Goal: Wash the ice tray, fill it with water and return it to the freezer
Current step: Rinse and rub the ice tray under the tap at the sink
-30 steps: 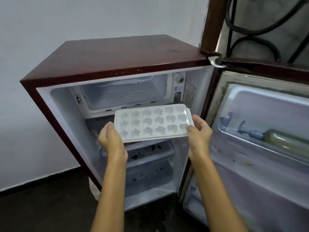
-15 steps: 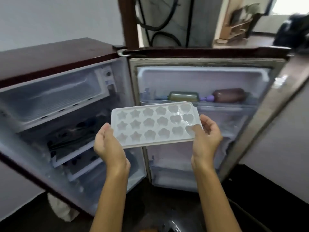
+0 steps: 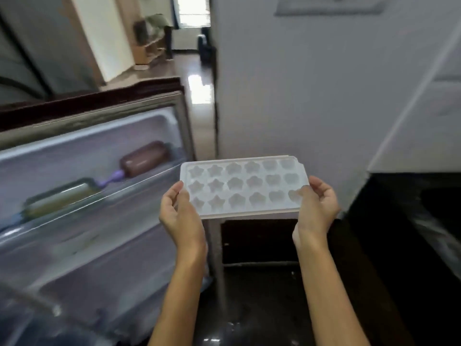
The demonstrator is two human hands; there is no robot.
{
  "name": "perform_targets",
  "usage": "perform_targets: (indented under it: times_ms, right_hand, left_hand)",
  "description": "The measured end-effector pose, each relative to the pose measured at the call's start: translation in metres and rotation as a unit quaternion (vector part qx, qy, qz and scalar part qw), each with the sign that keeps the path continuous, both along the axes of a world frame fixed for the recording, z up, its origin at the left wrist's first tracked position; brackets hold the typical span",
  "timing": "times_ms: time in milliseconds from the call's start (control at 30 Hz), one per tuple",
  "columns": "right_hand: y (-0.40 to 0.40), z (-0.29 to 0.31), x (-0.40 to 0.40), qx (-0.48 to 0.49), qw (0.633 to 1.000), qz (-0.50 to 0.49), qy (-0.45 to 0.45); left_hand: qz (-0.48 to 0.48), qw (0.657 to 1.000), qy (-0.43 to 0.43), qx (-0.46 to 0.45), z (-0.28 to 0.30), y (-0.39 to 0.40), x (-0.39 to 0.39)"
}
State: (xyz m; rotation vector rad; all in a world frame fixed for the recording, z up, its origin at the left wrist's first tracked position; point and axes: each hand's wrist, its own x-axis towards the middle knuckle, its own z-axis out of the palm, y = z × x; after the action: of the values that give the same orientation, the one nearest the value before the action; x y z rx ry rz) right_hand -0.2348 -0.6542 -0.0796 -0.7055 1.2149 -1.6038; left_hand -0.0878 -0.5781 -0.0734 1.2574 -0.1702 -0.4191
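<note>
Both hands, left hand (image 3: 183, 216) and right hand (image 3: 315, 208), grip a white plastic ice tray (image 3: 240, 186) by its ends; star and flower moulds blur, contents unclear.

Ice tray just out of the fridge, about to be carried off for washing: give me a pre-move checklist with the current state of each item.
1. Two-handed hold: left hand and right hand grip opposite short ends of the ice tray. Ok.
2. Tray roughly level, moulds facing up. Ok.
3. Moulds empty: cannot tell, picture blurred.
4. Fridge door shut: not ok, it stands open with bottles on its shelf.
5. Sink in view: not ok, none visible.
</note>
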Motion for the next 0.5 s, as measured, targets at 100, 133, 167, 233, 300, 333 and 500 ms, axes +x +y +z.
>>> perform_targets:
  times_ms: [100, 133, 167, 233, 300, 333, 500]
  right_hand:
    - [-0.026, 0.005, -0.036, 0.006, 0.997, -0.073, -0.008]
    - [-0.033, 0.005, -0.049, 0.006, 0.995, -0.094, -0.015]
    - [-0.039, 0.005, -0.061, 0.007, 0.993, -0.114, -0.021]
    - [-0.047, 0.002, -0.087, 0.009, 0.987, -0.156, -0.037]
    - [-0.050, -0.002, -0.113, 0.014, 0.977, -0.208, -0.049]
    - [-0.049, -0.003, -0.126, 0.018, 0.971, -0.233, -0.051]
    - [-0.032, -0.011, -0.189, 0.038, 0.937, -0.342, -0.061]
  left_hand:
    - [-0.075, 0.997, 0.005, 0.003, 0.002, -0.049, -0.026]
    - [-0.098, 0.995, 0.006, -0.002, 0.003, -0.064, -0.035]
    - [-0.123, 0.992, 0.009, -0.005, 0.002, -0.077, -0.044]
    - [-0.175, 0.984, 0.013, -0.006, -0.005, -0.101, -0.064]
    - [-0.227, 0.974, 0.021, -0.005, -0.012, -0.122, -0.087]
    - [-0.251, 0.968, 0.024, -0.004, -0.016, -0.129, -0.099]
    - [-0.373, 0.927, 0.042, 0.028, -0.023, -0.147, -0.169]
